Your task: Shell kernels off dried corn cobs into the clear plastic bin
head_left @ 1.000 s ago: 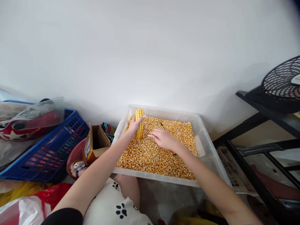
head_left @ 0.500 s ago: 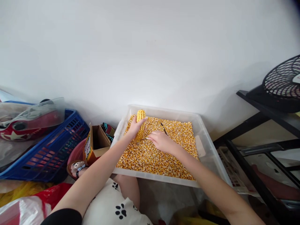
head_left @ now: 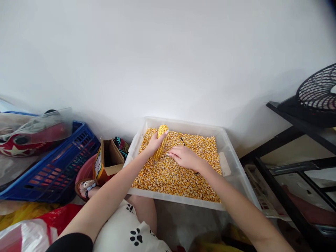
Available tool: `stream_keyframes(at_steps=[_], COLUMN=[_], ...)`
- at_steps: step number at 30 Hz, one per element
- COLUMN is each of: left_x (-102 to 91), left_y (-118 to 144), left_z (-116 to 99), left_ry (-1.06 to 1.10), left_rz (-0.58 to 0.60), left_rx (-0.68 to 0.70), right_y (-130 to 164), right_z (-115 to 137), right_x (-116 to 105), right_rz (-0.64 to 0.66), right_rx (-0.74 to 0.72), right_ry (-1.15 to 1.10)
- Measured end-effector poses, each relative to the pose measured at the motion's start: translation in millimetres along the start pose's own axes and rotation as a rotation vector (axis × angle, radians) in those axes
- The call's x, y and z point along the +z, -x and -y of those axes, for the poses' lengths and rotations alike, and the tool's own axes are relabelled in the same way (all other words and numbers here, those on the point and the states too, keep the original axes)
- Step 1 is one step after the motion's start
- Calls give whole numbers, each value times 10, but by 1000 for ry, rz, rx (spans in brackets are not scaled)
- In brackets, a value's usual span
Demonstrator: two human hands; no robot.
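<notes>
My left hand (head_left: pixel 154 142) is wrapped round a yellow corn cob (head_left: pixel 163 131), which stands tilted with its upper end leaning right. Closed beside it, my right hand (head_left: pixel 183 156) grips a thin pointed tool (head_left: pixel 163 156); its slim dark shaft reaches left to the cob's lower part, and its handle is hidden in the fist. Both hands are over a translucent plastic bin (head_left: pixel 183 200) with a thick layer of loose corn kernels (head_left: pixel 168 180). A dark stick-like thing (head_left: pixel 182 140) lies on the kernels, partly covered by my right hand.
Left of the bin stand an open cardboard box (head_left: pixel 111 164) and a blue plastic basket (head_left: pixel 49 175) full of items. On the right, a black fan (head_left: pixel 319 91) sits on a black metal frame (head_left: pixel 286 175). A white wall (head_left: pixel 168 63) rises behind the bin.
The cob has tipped further right, and my left hand has shifted slightly right with it. My right hand, still holding the tool, has also moved a little to the right.
</notes>
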State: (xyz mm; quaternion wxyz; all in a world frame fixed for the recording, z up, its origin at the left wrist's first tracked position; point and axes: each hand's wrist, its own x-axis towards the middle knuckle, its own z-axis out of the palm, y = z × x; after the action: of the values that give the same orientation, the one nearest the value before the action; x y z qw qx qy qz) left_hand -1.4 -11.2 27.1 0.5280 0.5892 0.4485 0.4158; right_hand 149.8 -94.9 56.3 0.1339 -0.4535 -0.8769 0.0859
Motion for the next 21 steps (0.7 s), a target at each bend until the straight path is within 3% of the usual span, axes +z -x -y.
stream_keyframes(at_steps=[6,14,21], left_x=[-67,-81,-78], left_y=[-31,-60,-74], left_z=[-40,7,81], left_ry=[147,121,45], left_rz=[-43,-94,-111], left_rx=[-165,-137,-82], right_y=[-2,3,-28], right_z=[37,61,116], right_x=[50,29,59], right_rz=[-23,-60,10], right_rx=[6,12,21], right_ry=[13,18,57])
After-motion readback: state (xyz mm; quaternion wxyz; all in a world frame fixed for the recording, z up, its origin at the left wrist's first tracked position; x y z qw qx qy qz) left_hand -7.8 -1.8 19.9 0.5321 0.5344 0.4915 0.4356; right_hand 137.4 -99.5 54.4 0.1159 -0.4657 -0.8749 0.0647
